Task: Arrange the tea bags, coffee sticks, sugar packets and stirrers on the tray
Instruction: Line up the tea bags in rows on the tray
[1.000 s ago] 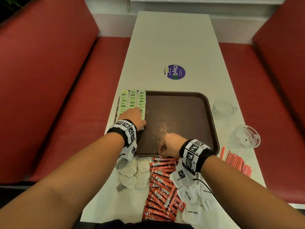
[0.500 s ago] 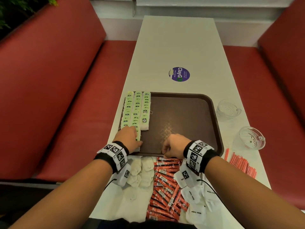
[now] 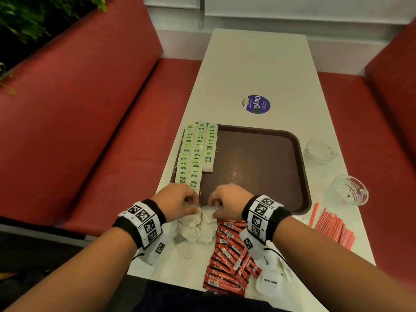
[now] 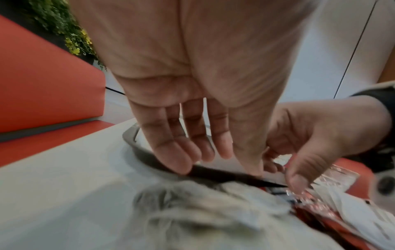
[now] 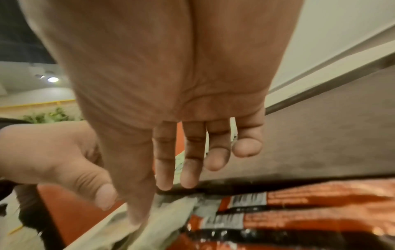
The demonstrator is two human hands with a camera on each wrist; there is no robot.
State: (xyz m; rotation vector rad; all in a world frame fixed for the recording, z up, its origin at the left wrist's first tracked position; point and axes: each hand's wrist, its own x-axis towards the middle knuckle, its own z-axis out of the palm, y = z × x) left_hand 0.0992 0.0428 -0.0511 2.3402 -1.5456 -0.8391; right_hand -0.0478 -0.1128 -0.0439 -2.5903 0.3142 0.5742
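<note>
Hands meet over the loose tea bags (image 3: pixel 195 226); our left hand (image 3: pixel 174 200) and right hand (image 3: pixel 229 202) seem to pinch one, grip unclear; a tangled string could drag neighbours along.

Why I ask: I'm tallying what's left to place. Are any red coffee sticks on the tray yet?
No, the coffee sticks all lie on the table below the tray, which holds only tea bags.
</note>
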